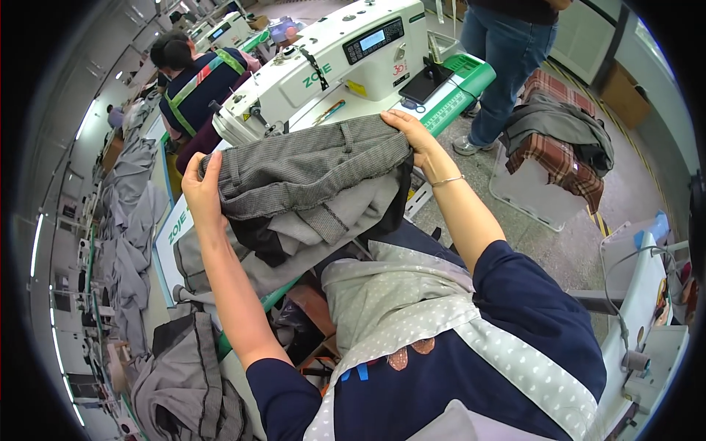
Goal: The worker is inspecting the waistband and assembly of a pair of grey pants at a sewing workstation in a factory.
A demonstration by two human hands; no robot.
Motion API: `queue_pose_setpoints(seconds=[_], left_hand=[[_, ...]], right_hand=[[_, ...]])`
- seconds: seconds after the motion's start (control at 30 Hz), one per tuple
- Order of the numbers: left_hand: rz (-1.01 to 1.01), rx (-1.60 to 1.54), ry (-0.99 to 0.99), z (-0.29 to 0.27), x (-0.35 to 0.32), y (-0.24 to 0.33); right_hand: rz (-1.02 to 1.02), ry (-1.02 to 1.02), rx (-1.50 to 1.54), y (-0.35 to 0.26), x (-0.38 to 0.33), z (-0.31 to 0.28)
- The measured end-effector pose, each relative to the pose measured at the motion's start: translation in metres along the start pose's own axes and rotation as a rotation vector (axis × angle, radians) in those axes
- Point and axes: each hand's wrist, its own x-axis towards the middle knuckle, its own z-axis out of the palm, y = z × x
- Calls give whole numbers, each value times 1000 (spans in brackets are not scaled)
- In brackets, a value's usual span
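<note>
A pair of grey trousers (294, 158) is stretched by its waistband between my two hands, with belt loops and the lighter inside of the cloth showing. My left hand (204, 187) pinches the waistband's left end, thumb on the near side. At the other end, my right hand (413, 134) grips the top corner of the waistband. Dark pocket lining and the legs hang below, over the table edge toward my lap. Just beyond the trousers stands a white sewing machine (323, 62), its needle area partly hidden by the cloth.
Scissors (413, 107) and a small cutter (329, 112) lie on the machine table. More grey garments (187, 382) are heaped at lower left. To the right, clothes lie on a plaid cloth (559, 165) over a bin. A person in jeans (507, 66) stands beyond; another person (198, 88) sits at far left.
</note>
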Motion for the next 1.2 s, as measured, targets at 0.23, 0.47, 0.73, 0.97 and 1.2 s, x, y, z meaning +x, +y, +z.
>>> queue_pose_setpoints(seconds=[0.23, 0.47, 0.73, 0.97, 1.2], left_hand=[[0, -11, 75, 1, 5, -8], [-71, -71, 94, 12, 5, -9], [-13, 12, 37, -3, 12, -24], [38, -73, 107, -1, 4, -11], [32, 80, 47, 17, 1, -14]], right_hand=[[-57, 26, 40, 3, 10, -24], [-12, -40, 107, 0, 10, -12], [-15, 63, 1, -2, 4, -16], [-55, 45, 0, -1, 2, -31], [-44, 26, -66, -3, -3, -1]])
